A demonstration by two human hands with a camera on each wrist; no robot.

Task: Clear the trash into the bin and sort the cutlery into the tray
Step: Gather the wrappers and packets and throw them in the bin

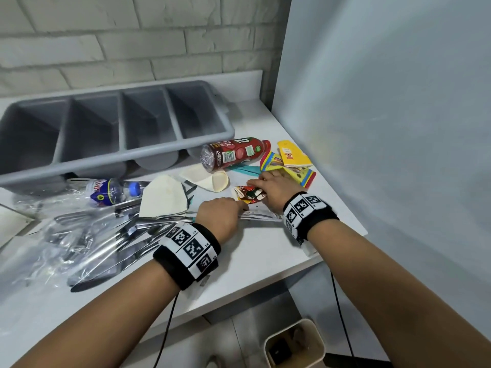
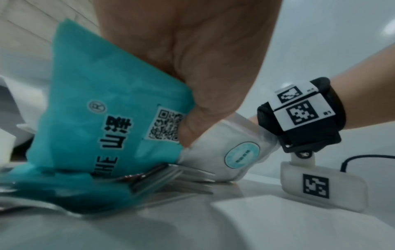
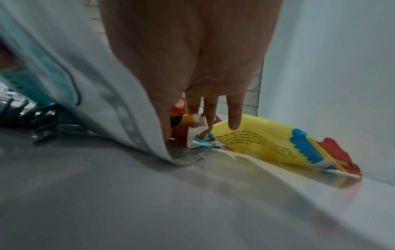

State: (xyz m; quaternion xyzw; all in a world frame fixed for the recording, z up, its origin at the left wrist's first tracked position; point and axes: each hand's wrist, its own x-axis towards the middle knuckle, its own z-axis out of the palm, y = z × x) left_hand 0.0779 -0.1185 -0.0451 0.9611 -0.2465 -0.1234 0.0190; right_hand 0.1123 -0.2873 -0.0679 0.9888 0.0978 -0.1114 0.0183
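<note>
The left hand (image 1: pixel 220 216), at centre frame in the head view, pinches a teal-and-white packet (image 2: pixel 111 108) between thumb and curled fingers; the left-wrist view shows the packet tilted, its lower edge touching fork tines (image 2: pixel 188 179) on the white counter (image 1: pixel 265 251). The right hand (image 1: pixel 276 189), just right of centre, lies palm down on the trash with fingers extended; the right-wrist view shows fingertips (image 3: pixel 234 121) touching a yellow wrapper (image 3: pixel 267 138) and a red-and-orange wrapper (image 1: pixel 248 195). Whether it grips anything cannot be told. Above the hands lie a red bottle (image 1: pixel 233 154) on its side, a yellow carton (image 1: pixel 292 154) and flattened paper cups (image 1: pixel 210 177). To the left are a clear water bottle (image 1: pixel 114 191), a cutlery pile (image 1: pixel 119 235) and clear plastic film (image 1: pixel 47 245). The grey four-compartment tray (image 1: pixel 210 136) occupies the upper left. The bin (image 1: pixel 295 343) stands on the floor at lower right.
</note>
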